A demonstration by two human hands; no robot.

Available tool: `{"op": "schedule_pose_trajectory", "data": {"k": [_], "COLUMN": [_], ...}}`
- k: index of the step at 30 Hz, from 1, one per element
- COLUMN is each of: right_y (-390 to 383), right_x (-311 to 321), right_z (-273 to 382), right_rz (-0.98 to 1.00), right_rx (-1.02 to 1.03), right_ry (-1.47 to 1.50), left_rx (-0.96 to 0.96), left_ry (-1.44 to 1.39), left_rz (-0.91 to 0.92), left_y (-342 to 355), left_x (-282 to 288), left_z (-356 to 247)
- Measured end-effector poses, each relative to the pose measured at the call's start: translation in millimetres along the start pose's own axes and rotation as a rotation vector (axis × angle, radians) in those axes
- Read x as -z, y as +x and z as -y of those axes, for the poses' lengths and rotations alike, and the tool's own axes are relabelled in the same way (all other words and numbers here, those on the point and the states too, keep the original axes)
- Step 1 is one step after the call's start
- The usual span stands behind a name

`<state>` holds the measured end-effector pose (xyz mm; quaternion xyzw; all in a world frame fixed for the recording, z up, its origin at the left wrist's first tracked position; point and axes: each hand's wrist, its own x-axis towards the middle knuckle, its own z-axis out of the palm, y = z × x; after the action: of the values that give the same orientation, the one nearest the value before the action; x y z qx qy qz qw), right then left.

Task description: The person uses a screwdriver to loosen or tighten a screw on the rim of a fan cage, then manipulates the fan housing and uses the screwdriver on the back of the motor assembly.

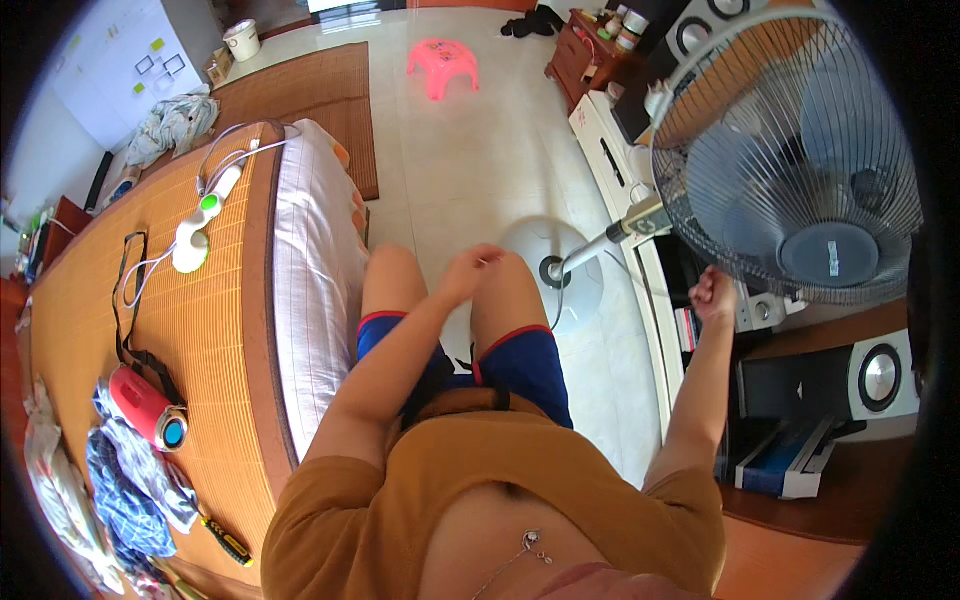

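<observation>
A standing fan (785, 160) fills the upper right, its round wire guard tilted over grey blades. Just below the guard's lower left rim is my right hand (713, 295), fingers curled into a fist; whatever is inside it, if anything, is hidden. My left hand (472, 275) is over my knees, its fingers bent together and pointing right. I cannot make out what they pinch. The fan's metal pole (600, 243) slants from the guard down to a round white base (585, 300) on the floor, beyond my right knee.
A bed with a bamboo mat (215, 330) stands at my left, carrying a red cylindrical speaker (140, 402), a power strip (225, 185), clothes (130, 490) and a screwdriver (227, 542). A pink stool (442, 66) stands ahead. A white cabinet (610, 160) and a loudspeaker (825, 385) line the right.
</observation>
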<state>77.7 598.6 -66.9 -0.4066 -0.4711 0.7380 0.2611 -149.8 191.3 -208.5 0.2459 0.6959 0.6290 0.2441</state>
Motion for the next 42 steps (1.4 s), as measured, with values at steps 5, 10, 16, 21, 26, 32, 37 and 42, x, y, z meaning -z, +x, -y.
{"op": "schedule_pose_trajectory", "data": {"k": [5, 10, 16, 21, 26, 32, 37, 42], "right_y": [-76, -107, -108, -93, -29, 57, 54, 85], "right_x": [-27, -76, -84, -40, -43, -38, -56, -63], "right_z": [10, -16, -27, -94, -147, -162, -117, -109], "right_rz": [0.442, 0.443, 0.683, 0.789, 0.507, 0.058, 0.041, 0.075], "right_rx": [-0.025, -0.234, 0.096, 0.321, 0.466, 0.428, 0.435, 0.425], "right_ry": [0.11, 0.563, 0.409, -0.264, -0.7, -0.626, -0.359, -0.393], "left_rx": [-0.235, -0.584, -0.251, 0.023, -0.194, -0.328, 0.112, 0.225], "left_ry": [0.305, 0.278, 0.363, -0.636, -0.243, -0.001, -0.08, -0.175], "left_rz": [0.349, 0.39, 0.593, 0.44, 0.58, 0.447, 0.262, 0.186], "left_y": [-24, -15, 1, 16, 21, 28, 28, 20], "left_x": [-48, -129, -187, -184, -174, -134, -82, -55], "left_z": [-103, -117, -121, -131, -145, -134, -130, -103]}}
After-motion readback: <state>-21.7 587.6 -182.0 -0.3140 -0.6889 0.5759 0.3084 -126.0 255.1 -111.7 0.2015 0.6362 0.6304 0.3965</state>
